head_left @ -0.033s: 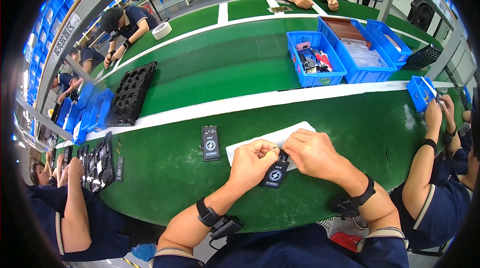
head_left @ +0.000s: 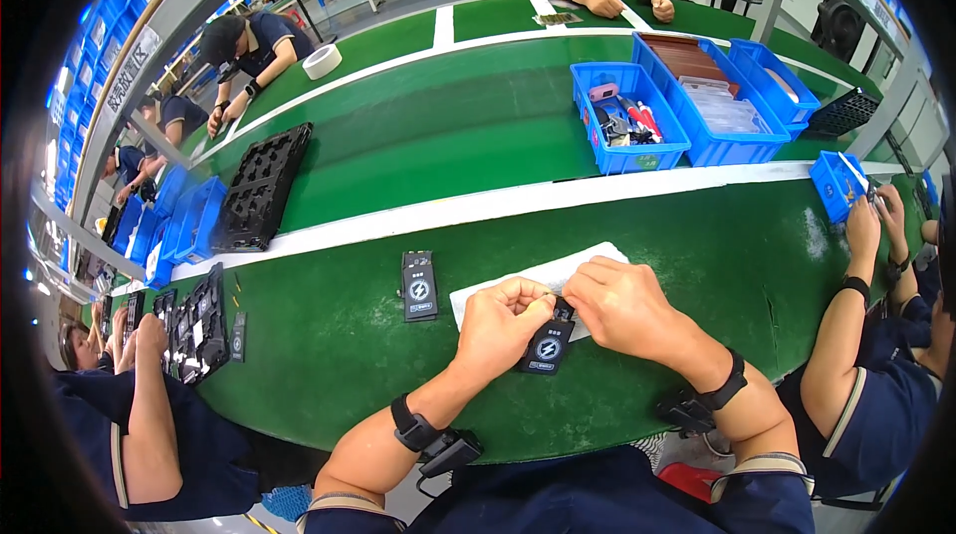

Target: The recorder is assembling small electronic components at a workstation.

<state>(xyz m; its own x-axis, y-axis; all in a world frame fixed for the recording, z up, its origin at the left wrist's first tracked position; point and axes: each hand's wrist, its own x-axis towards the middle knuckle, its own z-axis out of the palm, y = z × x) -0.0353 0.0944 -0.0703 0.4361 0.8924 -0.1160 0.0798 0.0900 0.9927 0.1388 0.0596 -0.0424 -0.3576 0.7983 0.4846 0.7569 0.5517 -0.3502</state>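
A flat black phone battery (head_left: 548, 349) with a white round lightning mark lies tilted at the near edge of a white pad (head_left: 588, 257). Both of my hands meet at its upper end. My left hand (head_left: 506, 323) is closed, thumb and forefinger pinching the dark top end. Closed in a pinch too, my right hand (head_left: 622, 307) has its fingertips on the right side of that same end. The small part between the fingertips is mostly hidden. Left of the pad lie more black batteries (head_left: 419, 285), apparently stacked, touched by neither hand.
Across a white strip (head_left: 398, 222) stand blue bins (head_left: 637, 151) holding tools and trays. A black moulded tray (head_left: 264, 186) rests at the far left, another black tray (head_left: 202, 320) nearer. Co-workers sit close on both sides; one person's hands (head_left: 866, 220) work beside a small blue bin (head_left: 836, 186).
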